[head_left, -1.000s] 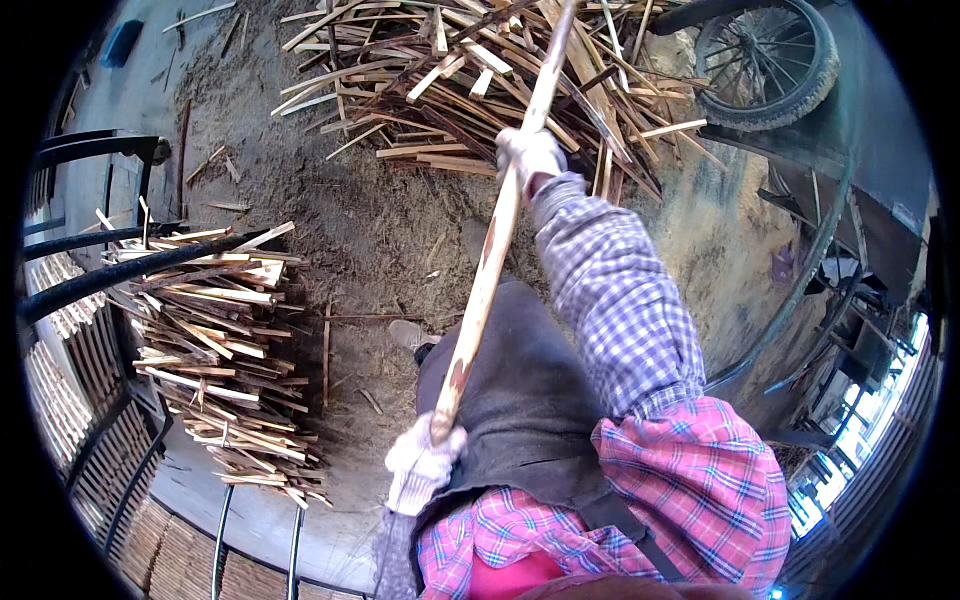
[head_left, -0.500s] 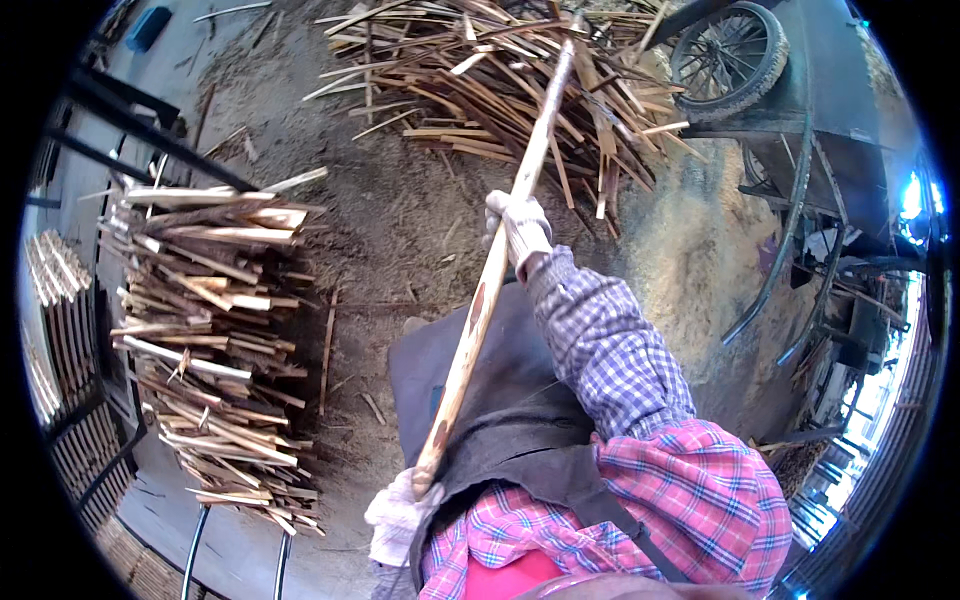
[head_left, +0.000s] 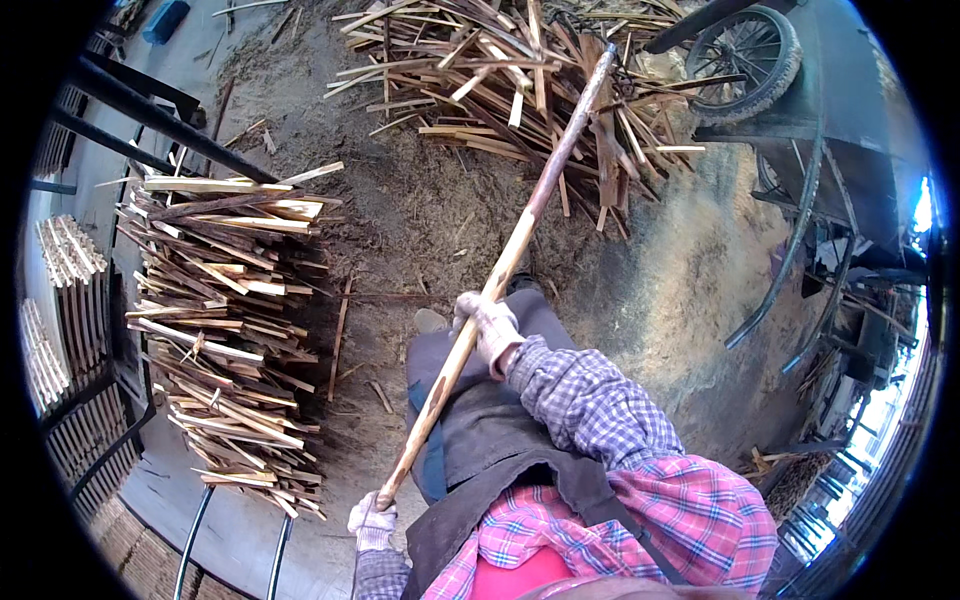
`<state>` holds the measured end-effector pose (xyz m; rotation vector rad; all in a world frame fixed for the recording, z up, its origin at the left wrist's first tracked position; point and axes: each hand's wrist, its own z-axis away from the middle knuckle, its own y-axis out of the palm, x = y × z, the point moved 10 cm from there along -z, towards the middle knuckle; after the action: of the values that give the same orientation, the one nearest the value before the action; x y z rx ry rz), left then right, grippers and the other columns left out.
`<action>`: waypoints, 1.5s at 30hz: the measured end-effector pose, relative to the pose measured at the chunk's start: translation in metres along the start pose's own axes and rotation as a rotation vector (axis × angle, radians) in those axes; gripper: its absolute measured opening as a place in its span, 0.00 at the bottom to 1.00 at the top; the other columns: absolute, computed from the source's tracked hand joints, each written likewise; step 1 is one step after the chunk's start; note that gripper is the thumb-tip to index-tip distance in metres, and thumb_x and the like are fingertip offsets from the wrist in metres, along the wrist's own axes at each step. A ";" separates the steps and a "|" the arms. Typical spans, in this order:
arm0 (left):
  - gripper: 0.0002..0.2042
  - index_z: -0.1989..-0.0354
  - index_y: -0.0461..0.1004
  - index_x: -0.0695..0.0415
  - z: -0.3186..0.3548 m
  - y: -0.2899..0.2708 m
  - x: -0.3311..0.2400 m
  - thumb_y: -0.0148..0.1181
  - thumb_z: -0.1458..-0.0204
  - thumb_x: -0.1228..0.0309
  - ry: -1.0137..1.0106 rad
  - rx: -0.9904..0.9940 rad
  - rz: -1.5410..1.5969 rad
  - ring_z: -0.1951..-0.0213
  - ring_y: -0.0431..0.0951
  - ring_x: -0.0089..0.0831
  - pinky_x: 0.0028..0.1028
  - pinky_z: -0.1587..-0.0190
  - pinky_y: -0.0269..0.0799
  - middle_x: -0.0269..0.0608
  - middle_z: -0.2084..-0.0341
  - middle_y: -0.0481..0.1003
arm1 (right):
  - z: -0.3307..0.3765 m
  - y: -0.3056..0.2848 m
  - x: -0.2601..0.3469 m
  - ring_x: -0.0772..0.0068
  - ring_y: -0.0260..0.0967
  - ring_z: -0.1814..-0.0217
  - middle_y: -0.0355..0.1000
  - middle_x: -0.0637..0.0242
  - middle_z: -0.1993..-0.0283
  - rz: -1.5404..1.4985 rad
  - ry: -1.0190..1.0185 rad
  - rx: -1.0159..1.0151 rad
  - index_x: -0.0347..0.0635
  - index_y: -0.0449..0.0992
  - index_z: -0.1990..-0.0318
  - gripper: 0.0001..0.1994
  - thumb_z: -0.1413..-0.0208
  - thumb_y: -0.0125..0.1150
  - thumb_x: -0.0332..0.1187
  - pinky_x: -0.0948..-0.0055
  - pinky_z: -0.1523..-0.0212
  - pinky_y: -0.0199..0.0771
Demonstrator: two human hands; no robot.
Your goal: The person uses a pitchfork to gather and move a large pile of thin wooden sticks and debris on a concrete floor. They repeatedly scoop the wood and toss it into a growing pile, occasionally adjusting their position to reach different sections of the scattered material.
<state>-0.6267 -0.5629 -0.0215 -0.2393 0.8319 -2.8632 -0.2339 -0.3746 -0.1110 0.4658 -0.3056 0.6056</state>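
Observation:
A long wooden pole (head_left: 520, 235), pale with patches of brown bark, slants from my lower left up to the far pile. My right hand (head_left: 488, 328), in a light work glove, is closed round its middle, in front of my dark apron (head_left: 490, 415). Down by my left side, my gloved left hand (head_left: 373, 520) grips the pole's near end. The pole's far tip lies over the loose heap of wood strips (head_left: 480, 80). Whether a tool head is fixed there cannot be made out among the sticks.
At left, split wood strips (head_left: 230, 320) are stacked on a metal-framed rack (head_left: 192, 540). A cart with a spoked wheel (head_left: 745, 65) and curved metal handles (head_left: 800, 230) stands at right. Sawdust (head_left: 690, 270) covers the floor. A blue object (head_left: 165, 22) lies far left.
Both my hands have moved down and left, drawing the pole back toward me. Some strips in the far heap have shifted.

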 end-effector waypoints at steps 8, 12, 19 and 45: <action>0.17 0.65 0.76 0.46 -0.012 -0.012 -0.127 0.59 0.64 0.54 -0.090 0.174 0.058 0.66 0.78 0.40 0.34 0.63 0.73 0.41 0.71 0.77 | -0.045 -0.036 0.112 0.71 0.65 0.80 0.65 0.67 0.78 0.064 -0.070 -0.207 0.41 0.65 0.68 0.11 0.58 0.61 0.25 0.72 0.81 0.67; 0.16 0.66 0.76 0.47 -0.047 -0.048 -0.223 0.61 0.65 0.56 0.108 -0.080 0.078 0.69 0.78 0.41 0.36 0.65 0.73 0.41 0.74 0.77 | -0.072 -0.020 0.229 0.69 0.66 0.78 0.65 0.64 0.76 0.168 -0.178 -0.066 0.38 0.60 0.58 0.18 0.57 0.59 0.26 0.70 0.76 0.71; 0.11 0.66 0.72 0.56 -0.058 -0.197 -0.448 0.58 0.55 0.64 0.340 -0.103 0.415 0.84 0.68 0.20 0.22 0.81 0.64 0.30 0.84 0.70 | -0.109 -0.066 0.341 0.72 0.68 0.65 0.69 0.64 0.63 0.416 -0.301 -0.142 0.32 0.60 0.46 0.30 0.58 0.64 0.29 0.73 0.62 0.69; 0.19 0.44 0.62 0.62 0.208 -0.582 -0.696 0.47 0.45 0.81 1.837 -1.050 0.308 0.49 0.69 0.35 0.32 0.46 0.68 0.48 0.48 0.66 | 0.215 -0.561 0.403 0.58 0.68 0.49 0.71 0.57 0.53 0.522 -0.207 -1.442 0.50 0.61 0.43 0.33 0.57 0.63 0.48 0.63 0.48 0.64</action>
<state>0.0351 -0.0543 0.3898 2.2736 2.0330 -1.2984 0.3921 -0.6992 0.0524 -0.9781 -0.9663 0.6828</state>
